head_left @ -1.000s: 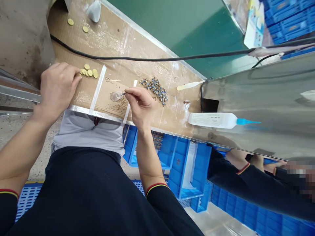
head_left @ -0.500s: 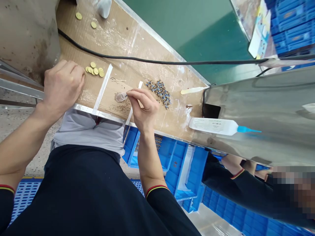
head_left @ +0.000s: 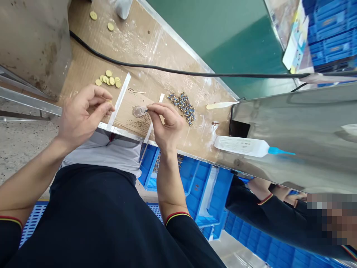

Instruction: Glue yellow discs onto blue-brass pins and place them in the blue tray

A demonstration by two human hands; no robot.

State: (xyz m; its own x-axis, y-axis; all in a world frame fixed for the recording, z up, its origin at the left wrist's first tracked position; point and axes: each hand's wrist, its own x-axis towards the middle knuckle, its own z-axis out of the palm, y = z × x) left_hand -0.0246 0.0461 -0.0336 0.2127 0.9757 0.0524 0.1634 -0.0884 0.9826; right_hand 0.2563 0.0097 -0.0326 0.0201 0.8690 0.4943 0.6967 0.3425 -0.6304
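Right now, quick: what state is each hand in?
Left hand: fingers pinched closed; anything held is too small to tell.
Right hand: closed, holding a thin metal-tipped tool.

Two hands [head_left: 83, 115] [head_left: 166, 124], one squeeze bottle [head_left: 240, 146]

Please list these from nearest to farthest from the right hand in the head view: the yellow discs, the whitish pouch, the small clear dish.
1. Small clear dish: just left of the right hand.
2. Yellow discs: farther left and up.
3. Whitish pouch: at the top edge of the view.
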